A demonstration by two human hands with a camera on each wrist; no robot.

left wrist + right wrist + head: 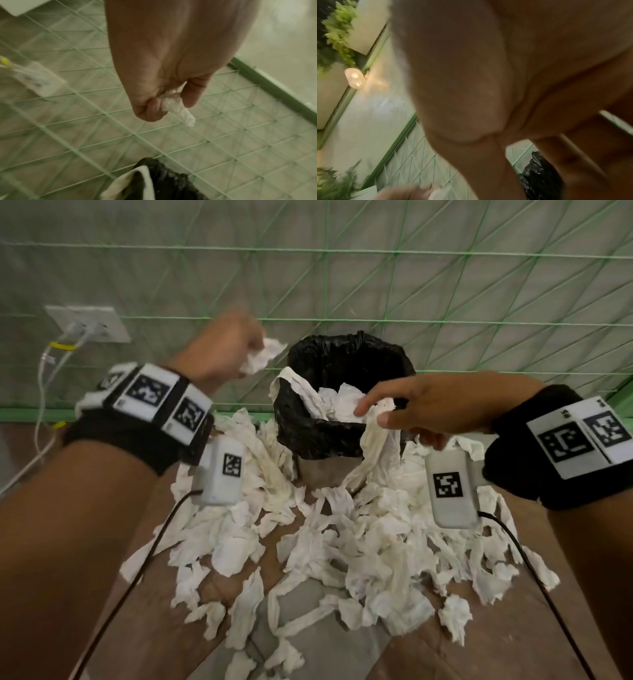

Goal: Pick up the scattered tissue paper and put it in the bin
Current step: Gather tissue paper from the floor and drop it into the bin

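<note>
Progress: early, by my judgement — a few sheets lie in the black-lined round bin (346, 392), one long strip draped over its rim, while most of the white crumpled tissue paper (329, 546) litters the floor below both hands.
Left hand (224, 345): raised beside the bin, fingers curled, pinching a small white tissue wad (262, 356) — not yet over the opening.
Right hand (407, 409): over the bin's rim, fingers loosely extended; whether it pinches the draped strip just beneath it, I cannot tell.
Left: nearly all of the pile.
</note>
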